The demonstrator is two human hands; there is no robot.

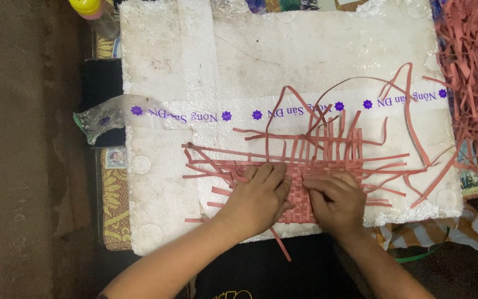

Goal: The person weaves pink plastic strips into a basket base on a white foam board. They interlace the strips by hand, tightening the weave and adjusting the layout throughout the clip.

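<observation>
On the white foam board [316, 50], towards its near edge, lies a half-woven mat of reddish strips [300, 191], loose ends fanning away from it to the far side and both flanks. Left of the mat's middle the left hand [258, 199] presses flat, fingers spread and grasping nothing, while just right of it the right hand [336, 200] curls its fingertips onto the weave, seemingly pinching a strip, though I cannot tell for sure. Weaving looks midway; threading another strip calls for lifting alternate strands beside the pile of spare strips [474, 61].
</observation>
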